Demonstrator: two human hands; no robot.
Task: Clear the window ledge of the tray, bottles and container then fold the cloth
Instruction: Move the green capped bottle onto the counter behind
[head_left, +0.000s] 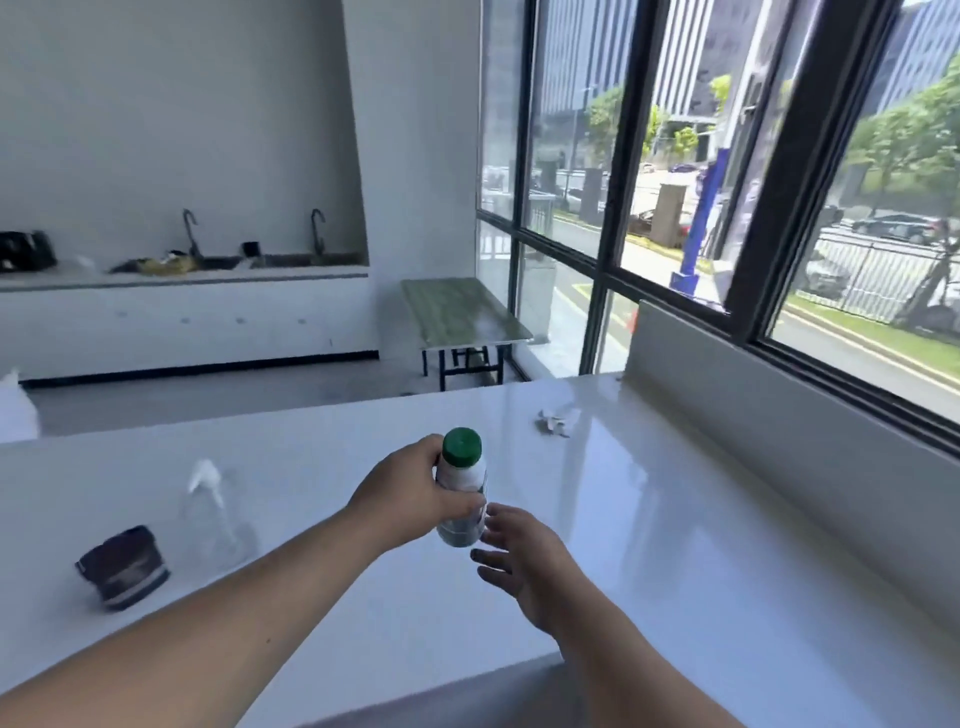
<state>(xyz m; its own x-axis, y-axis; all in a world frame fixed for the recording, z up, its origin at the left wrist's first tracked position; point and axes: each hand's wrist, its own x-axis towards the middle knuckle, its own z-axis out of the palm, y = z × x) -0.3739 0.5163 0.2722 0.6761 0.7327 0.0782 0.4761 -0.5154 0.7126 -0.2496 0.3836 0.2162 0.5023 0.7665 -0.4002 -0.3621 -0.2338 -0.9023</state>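
The left hand (410, 493) grasps a green-capped bottle (461, 488) above the white counter (675, 519), while the right hand (519, 566) hangs unclenched just below the bottle. On that counter, left of the bottle, stand a blurred clear bottle (213, 514) and a dark container (123, 566); a crumpled cloth (557, 420) lies beyond it.

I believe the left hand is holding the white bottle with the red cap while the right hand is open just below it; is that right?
Not quite: the cap is green, not red, as the head view shows. The rest stands: the left hand holds the white bottle, and the right hand is open just below it.
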